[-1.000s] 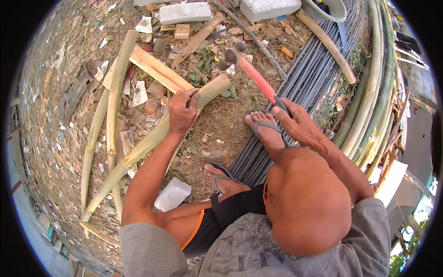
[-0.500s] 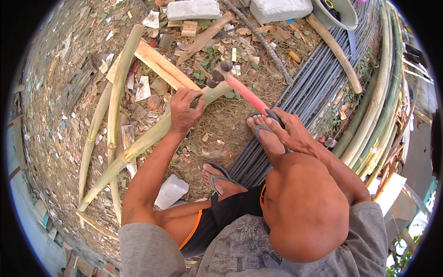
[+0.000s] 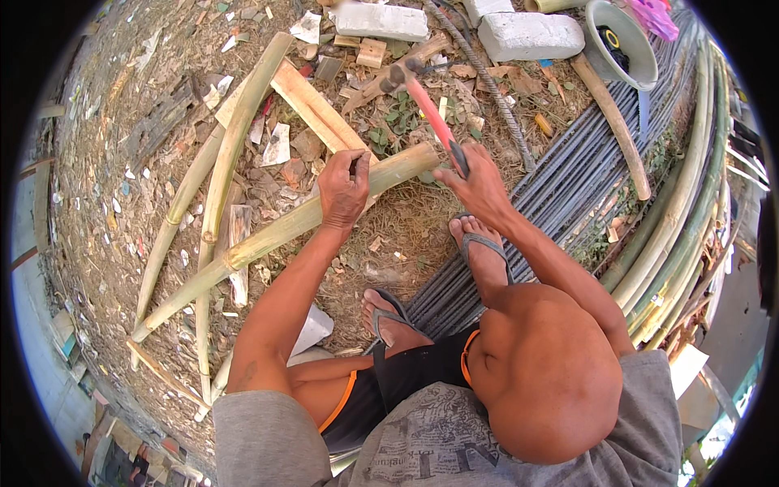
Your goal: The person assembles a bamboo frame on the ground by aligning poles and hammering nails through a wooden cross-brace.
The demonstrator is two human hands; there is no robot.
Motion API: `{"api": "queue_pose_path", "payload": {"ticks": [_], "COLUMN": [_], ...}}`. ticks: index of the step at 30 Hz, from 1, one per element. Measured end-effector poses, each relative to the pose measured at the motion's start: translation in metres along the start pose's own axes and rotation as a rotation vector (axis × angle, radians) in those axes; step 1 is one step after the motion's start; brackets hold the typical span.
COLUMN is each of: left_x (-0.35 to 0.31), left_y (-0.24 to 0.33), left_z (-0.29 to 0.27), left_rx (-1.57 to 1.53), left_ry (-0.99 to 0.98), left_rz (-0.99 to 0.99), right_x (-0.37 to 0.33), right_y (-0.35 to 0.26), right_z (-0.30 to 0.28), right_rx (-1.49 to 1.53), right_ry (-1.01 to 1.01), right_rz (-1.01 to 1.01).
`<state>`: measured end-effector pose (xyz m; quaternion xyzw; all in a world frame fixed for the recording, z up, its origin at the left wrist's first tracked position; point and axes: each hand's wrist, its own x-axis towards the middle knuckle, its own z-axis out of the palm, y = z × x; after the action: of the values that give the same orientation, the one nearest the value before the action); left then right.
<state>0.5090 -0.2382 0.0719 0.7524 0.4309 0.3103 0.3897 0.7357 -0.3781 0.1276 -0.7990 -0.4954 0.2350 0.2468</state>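
Observation:
My right hand [image 3: 480,185] is wrapped round the black grip of a claw hammer [image 3: 432,114] with a red handle. The hammer's dark head is up beyond the end of a thick bamboo pole [image 3: 284,229], apart from it. On that pole, near its far end, rests my left hand [image 3: 344,188], with thumb and fingers pinched together. Whatever the pinch holds is too small to make out. A pale split timber board [image 3: 318,109] runs to the pole beside my left hand. Two more bamboo poles, one of them a curved length [image 3: 219,191], lie across at the left.
Dark steel rebar [image 3: 560,174] lies bundled at my right foot, with long bamboo poles [image 3: 661,231] farther right. White blocks [image 3: 531,36] and a grey bucket [image 3: 621,40] stand at the back. A loose stick [image 3: 613,126] lies over the rebar. Wood scraps and litter cover the ground.
My right hand has moved away from my foot toward the pole's end, carrying the hammer, whose head is now farther beyond the pole. My left hand stays on the pole. The view has shifted slightly.

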Motion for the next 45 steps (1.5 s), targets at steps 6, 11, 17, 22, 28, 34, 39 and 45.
{"api": "queue_pose_path", "payload": {"ticks": [6,11,17,22,28,34,39,45], "left_x": [0.002,0.005,0.012,-0.010,-0.029,-0.027,-0.033,-0.029], "left_y": [0.003,0.005,0.031,0.017,-0.001,-0.005,-0.009,0.001], "left_z": [0.000,-0.011,-0.044,-0.026,-0.016,-0.006,-0.014,-0.007], "left_rx": [-0.009,0.006,0.023,0.034,0.058,0.098,0.101,0.088], "left_ry": [0.062,0.094,0.014,-0.001,0.001,0.045,0.065,0.057], "left_rz": [0.016,-0.098,-0.082,0.065,0.221,0.206,0.123,0.170], "right_x": [0.041,0.043,0.041,0.042,0.041,0.038,0.016,-0.049], "right_y": [-0.011,-0.008,-0.002,0.002,0.003,0.004,-0.023,-0.043], "right_z": [0.028,0.040,0.044,0.046,0.050,0.045,-0.001,-0.070], "right_rx": [0.203,0.215,0.206,0.268,0.132,0.166,0.064,0.162], "right_ry": [-0.144,-0.151,-0.169,-0.140,-0.155,-0.060,-0.105,-0.406], "right_rz": [0.296,0.280,0.258,0.223,0.142,0.102,-0.039,0.153]}}
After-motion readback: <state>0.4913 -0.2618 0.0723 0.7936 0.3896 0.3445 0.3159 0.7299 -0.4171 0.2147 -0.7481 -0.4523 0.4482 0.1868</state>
